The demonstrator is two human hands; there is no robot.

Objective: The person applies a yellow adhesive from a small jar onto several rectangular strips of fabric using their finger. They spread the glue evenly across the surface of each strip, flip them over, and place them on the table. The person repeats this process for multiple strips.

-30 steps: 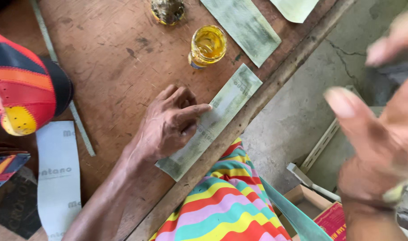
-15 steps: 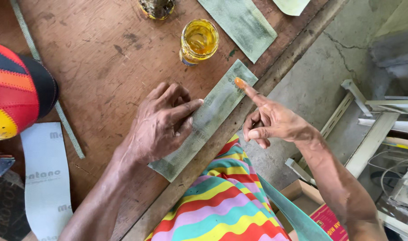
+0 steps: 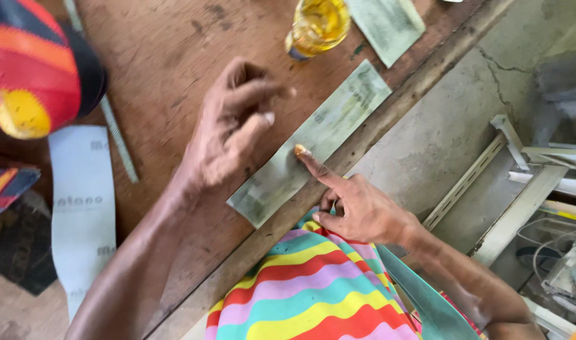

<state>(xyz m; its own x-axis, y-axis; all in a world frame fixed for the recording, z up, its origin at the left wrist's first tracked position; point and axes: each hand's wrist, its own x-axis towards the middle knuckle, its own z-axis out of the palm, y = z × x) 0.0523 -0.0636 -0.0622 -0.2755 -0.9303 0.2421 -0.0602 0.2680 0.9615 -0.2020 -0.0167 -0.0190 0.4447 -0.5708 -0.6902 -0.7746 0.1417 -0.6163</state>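
While the left hand [image 3: 228,135] lay spread over the brown wooden bench [image 3: 168,56], its fingers [image 3: 256,123] were loosely open and held nothing, the tips hovering at or just above the near edge of a long grey-green strip [image 3: 329,129]; whether they actually touched it could not be told, as they were a little blurred. The strip lay flat and slantwise close to the bench's front edge, running from lower left to upper right. The right hand [image 3: 360,211] came in from beyond that edge with its forefinger stretched out and the tip pressed on the strip near its middle, the remaining fingers curled in on the palm and gripping nothing.

Just beyond the far end of the strip stood a small glass [image 3: 316,25] of yellow liquid, and beside that lay a second grey-green sheet [image 3: 389,22], partly cut off by the top of the view. To the left of the left forearm a thin rod [image 3: 108,113] lay on the wood, with a pale strip of sanding paper [image 3: 83,201] just beside it. A red, yellow and black cap [image 3: 33,69] filled the upper left corner. Below the bench edge showed striped cloth [image 3: 300,296] in many colours, and to the right, over the concrete floor [image 3: 451,119], pale metal rails [image 3: 489,182].
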